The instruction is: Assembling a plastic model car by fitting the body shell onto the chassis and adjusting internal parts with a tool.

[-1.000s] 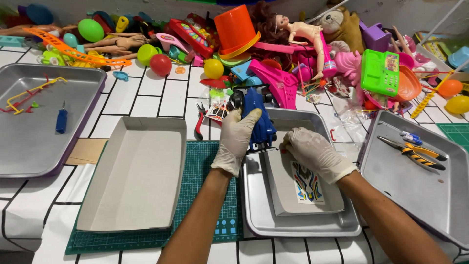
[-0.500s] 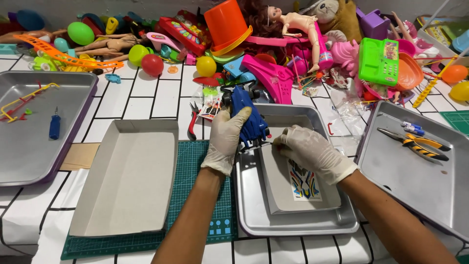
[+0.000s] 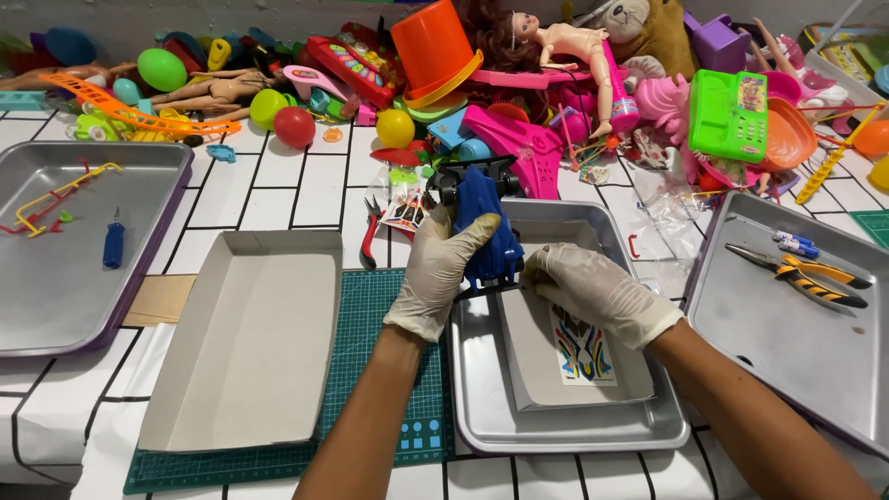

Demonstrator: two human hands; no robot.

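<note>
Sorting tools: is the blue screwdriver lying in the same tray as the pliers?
No, the blue screwdriver lies in the far left tray; the pliers lie in the right tray.

There is one view only, worn on the person's head and tilted steeply down over the white tiled tabletop (image 3: pixel 278 199). It looks forward along both forearms, close enough that the white-gloved left hand (image 3: pixel 443 268) and white-gloved right hand (image 3: pixel 593 292) sit mid-frame. Beyond the hands, a heap of bright plastic toys (image 3: pixel 519 102) fills the far edge.
</note>
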